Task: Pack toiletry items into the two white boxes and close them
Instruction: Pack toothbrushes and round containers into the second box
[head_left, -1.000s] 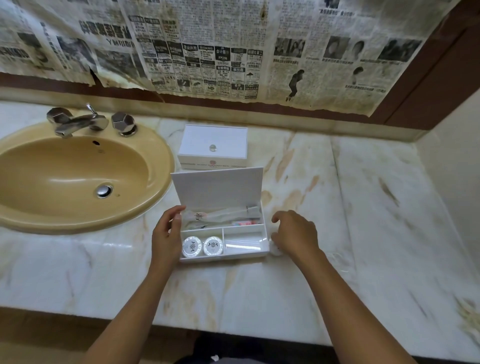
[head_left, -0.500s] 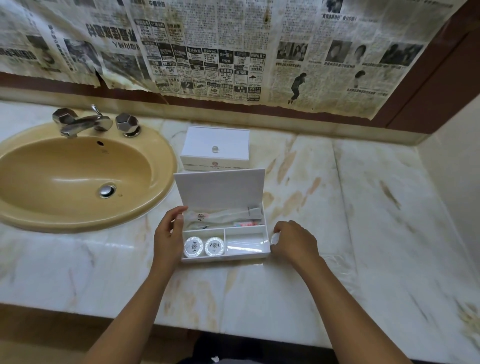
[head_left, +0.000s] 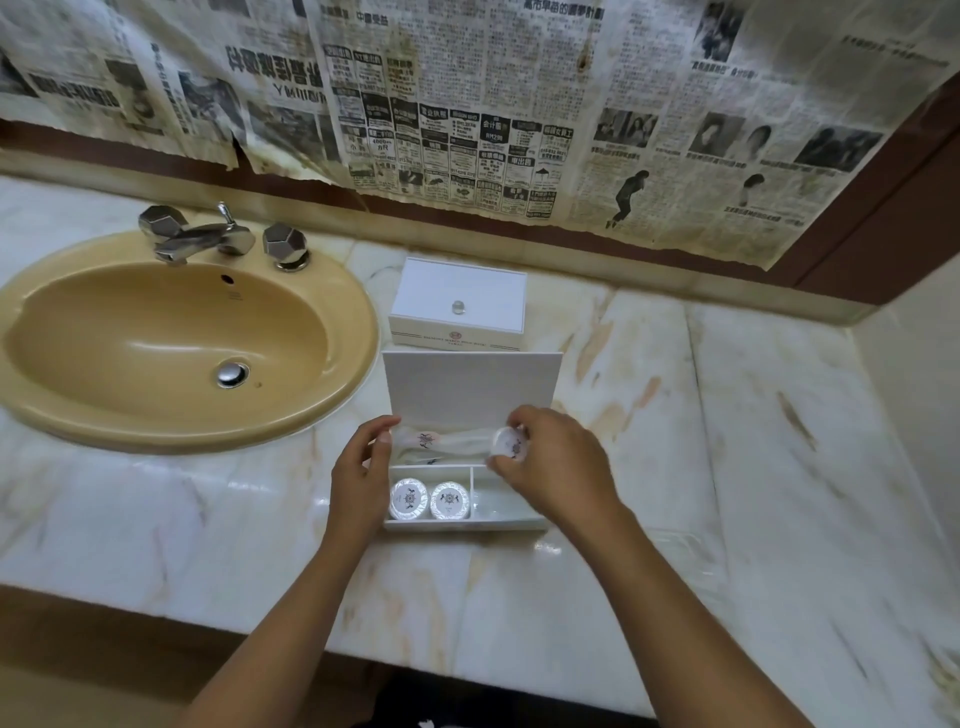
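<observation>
Fingers of right hand (head_left: 556, 467) now pinch a round wrapped soap (head_left: 510, 445), lifted off the counter and carried above the open white box (head_left: 462, 524), right compartment free. Left hand (head_left: 358, 467) grips box's left wall. Second box (head_left: 457, 304) behind sits closed.

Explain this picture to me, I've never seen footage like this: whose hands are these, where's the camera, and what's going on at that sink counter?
There is no machine here: a person wears one camera on the head, looking down at their own bare hands. On the marble counter, beside a tan sink, stand two white boxes. The far box is closed. The near box is open, lid upright, holding two round wrapped soaps and clear-wrapped items behind them. The left hand grips the box's left side. The right hand pinches a third round soap above the box.
</observation>
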